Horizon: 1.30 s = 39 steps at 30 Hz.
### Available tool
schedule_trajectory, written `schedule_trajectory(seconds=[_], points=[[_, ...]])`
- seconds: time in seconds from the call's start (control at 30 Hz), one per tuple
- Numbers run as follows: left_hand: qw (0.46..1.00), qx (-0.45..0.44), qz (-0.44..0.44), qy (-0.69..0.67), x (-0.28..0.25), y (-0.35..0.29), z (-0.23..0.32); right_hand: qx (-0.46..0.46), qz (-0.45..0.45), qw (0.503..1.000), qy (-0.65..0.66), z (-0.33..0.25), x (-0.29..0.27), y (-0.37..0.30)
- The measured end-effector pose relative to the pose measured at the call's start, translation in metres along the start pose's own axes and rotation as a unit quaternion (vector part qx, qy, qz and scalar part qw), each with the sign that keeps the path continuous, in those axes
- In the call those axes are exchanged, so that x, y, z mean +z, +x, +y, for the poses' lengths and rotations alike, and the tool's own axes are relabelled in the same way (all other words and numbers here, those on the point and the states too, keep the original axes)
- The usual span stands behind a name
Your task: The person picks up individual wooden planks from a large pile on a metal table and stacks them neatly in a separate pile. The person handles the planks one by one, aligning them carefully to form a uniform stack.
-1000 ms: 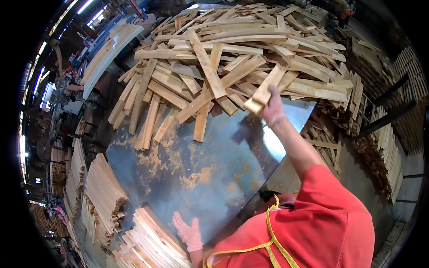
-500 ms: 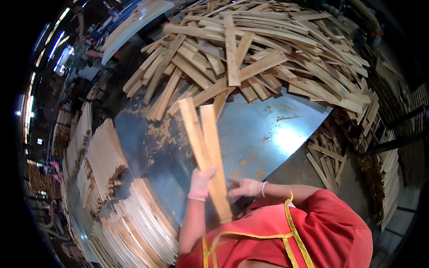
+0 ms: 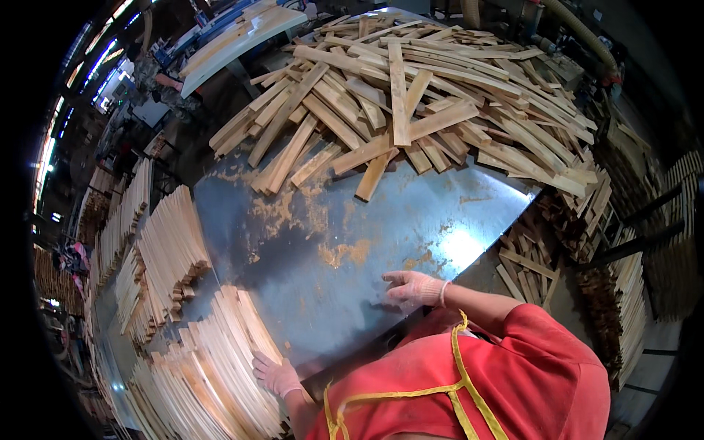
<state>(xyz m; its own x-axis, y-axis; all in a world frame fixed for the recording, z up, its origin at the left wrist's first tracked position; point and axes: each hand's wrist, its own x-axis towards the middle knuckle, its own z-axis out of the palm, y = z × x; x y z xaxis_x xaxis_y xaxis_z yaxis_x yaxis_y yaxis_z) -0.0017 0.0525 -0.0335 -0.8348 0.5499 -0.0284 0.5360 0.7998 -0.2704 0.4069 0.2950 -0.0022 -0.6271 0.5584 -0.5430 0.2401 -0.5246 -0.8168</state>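
My left hand [image 3: 276, 374], in a pale glove, rests flat on a stack of neatly laid wooden slats [image 3: 213, 367] at the lower left, fingers apart, holding nothing. My right hand [image 3: 412, 288], also gloved, lies open on the bare metal table [image 3: 367, 220] just in front of my red shirt and yellow apron strap. A big loose heap of wooden strips [image 3: 411, 103] covers the far half of the table, well beyond both hands.
A second slat stack [image 3: 165, 257] stands at the table's left edge. Sawdust patches [image 3: 341, 253] dot the metal. More offcuts [image 3: 557, 242] lie off the right edge, with stacked wood [image 3: 631, 308] below. A white board [image 3: 235, 37] sits at the back left.
My right hand pulled a slat from the heap; both hands then held two slats upright. Now the slats are out of my hands, my left on the sorted stack, my right on the table.
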Motion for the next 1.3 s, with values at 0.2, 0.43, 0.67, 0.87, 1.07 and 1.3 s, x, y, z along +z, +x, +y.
schedule_trajectory(seconds=[0.2,0.43,0.67,0.87,1.07,1.3], points=[[0.996,0.070,0.010,-0.062,-0.069,0.022,0.063,-0.214,0.221,0.950,0.049,-0.071,-0.185,0.038],[0.850,0.362,-0.008,-0.382,-0.187,0.058,0.370,-0.197,0.084,0.903,0.373,-0.072,-0.323,0.148],[0.796,0.442,-0.144,-0.388,-0.261,0.097,0.624,-0.254,0.181,0.871,0.381,-0.122,-0.269,0.207],[0.776,0.389,-0.296,-0.398,-0.263,0.068,0.607,-0.171,0.104,0.876,0.438,-0.132,-0.264,0.183],[0.490,0.203,-0.494,-0.689,-0.122,-0.034,0.393,-0.050,0.089,0.961,0.257,-0.110,-0.148,0.103],[0.488,0.005,-0.488,-0.724,-0.103,-0.111,0.243,0.040,0.065,0.997,-0.007,-0.049,-0.001,0.128]])
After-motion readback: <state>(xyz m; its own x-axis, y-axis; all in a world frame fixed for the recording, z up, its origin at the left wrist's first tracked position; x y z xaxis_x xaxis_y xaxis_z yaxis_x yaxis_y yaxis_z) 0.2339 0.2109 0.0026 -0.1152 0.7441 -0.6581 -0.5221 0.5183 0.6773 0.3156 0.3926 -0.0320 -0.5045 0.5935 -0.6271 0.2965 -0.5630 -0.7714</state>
